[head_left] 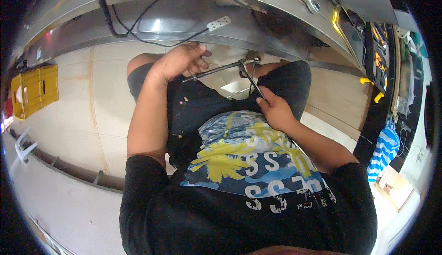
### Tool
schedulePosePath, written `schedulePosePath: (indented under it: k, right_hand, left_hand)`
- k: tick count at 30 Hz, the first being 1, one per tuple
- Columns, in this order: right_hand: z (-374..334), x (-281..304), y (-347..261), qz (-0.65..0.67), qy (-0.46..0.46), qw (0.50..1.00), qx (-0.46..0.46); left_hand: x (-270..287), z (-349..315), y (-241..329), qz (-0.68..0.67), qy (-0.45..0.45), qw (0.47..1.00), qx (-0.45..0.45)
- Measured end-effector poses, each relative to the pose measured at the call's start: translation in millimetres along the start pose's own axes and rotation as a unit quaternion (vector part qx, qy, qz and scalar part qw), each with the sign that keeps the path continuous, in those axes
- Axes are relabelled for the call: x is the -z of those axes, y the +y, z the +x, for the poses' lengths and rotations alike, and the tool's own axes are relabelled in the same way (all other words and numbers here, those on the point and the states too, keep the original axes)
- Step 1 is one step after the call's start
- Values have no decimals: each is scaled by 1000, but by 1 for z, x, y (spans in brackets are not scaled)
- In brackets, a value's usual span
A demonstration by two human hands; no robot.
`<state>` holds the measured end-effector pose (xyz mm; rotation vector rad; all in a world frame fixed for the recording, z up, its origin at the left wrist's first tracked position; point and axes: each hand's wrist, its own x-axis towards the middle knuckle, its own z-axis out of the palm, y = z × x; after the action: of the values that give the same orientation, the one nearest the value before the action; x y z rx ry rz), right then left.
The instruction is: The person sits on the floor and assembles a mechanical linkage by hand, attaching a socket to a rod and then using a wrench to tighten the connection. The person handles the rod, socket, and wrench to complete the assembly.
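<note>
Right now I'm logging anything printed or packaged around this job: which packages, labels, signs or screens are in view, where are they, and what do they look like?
Yellow case: far left on the pale floor, boxy, bright yellow with a dark slot.
Tool tray: right edge, dark, upright, holding yellow-handled tools.
Small labels: left end of the metal panel, tiny, bluish; too small to tell more.
No screens or signs show.

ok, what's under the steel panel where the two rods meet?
Under the steel panel, two metal rods meet at a small fitting. The left hand holds one rod, the right hand the other. Whatever lies behind the fitting is hidden.
</note>
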<state>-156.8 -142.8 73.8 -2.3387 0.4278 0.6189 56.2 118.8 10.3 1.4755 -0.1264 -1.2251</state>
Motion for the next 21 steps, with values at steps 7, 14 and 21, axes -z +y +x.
schedulePosePath:
  k: [7, 14, 21]
  right_hand:
    - [-5, -6, 7, 19, -17, 1000, -4]
    - [-10, -3, 7, 56, 3, 998, 6]
    - [-6, 0, 8, 57, -2, 998, 0]
  left_hand:
    - [0, 1, -1, 68, -33, 997, -3]
    - [-30, 0, 4, 131, -59, 989, 23]
    - [-38, 6, 10, 257, -83, 963, -3]
